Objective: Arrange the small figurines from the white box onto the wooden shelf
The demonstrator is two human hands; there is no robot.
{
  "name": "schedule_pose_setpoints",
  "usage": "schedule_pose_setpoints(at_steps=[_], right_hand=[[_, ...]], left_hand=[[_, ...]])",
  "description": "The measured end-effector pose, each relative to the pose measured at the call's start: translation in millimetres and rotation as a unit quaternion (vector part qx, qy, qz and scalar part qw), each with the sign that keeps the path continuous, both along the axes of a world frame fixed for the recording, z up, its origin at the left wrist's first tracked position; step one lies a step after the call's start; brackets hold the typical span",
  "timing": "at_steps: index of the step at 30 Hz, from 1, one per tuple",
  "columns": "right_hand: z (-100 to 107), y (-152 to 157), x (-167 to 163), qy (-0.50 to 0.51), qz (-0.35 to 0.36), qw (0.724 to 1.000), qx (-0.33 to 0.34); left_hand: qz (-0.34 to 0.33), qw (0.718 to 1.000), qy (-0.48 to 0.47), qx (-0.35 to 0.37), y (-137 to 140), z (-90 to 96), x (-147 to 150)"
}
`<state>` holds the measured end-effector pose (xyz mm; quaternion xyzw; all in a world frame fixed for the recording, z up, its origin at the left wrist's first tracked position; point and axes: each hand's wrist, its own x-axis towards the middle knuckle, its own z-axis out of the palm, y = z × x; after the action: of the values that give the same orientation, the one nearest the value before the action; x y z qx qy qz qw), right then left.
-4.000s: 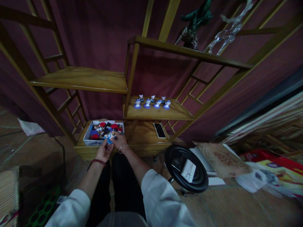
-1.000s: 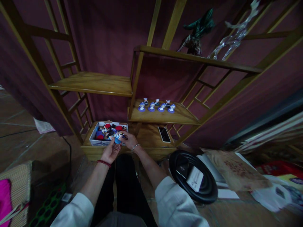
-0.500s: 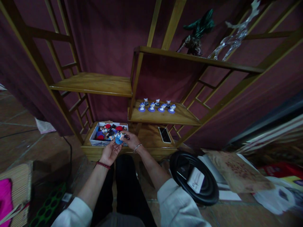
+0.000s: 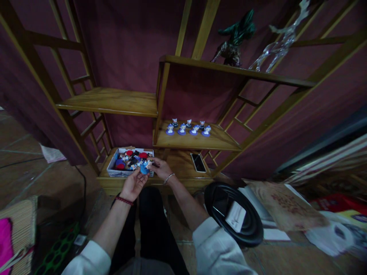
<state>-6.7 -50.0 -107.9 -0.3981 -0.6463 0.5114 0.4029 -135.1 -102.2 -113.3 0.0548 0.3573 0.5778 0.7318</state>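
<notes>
Figurine (image 4: 145, 169) with the blue base: how much room around it?

Some. It's by the box's (image 4: 119, 173) front right corner, pinched by the left hand (image 4: 134, 186) at the base and the right hand (image 4: 161, 168) on the other side. Lower shelf (image 4: 179, 164) runs right from there to the phone (image 4: 198, 162), front edge close below.

Anything hard to see?

3 things: hands cover part of it, can't tell if it's over the rim or in front, and pieces (image 4: 129, 152) inside overlap.
</notes>
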Motion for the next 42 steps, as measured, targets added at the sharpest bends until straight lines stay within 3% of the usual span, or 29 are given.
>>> schedule_pose_setpoints(at_steps=[22,42], right_hand=[[3.8,-5.9,3.8,0.079,-0.021,0.995,-0.064],[15.9,-12.5,13.0,0.047,0.001,0.999,-0.027]], left_hand=[[-0.005,1.0,0.001,0.009,-6.6,9.6,7.6],[-0.003,1.0,-0.007,0.02,-9.0,5.2,12.5]])
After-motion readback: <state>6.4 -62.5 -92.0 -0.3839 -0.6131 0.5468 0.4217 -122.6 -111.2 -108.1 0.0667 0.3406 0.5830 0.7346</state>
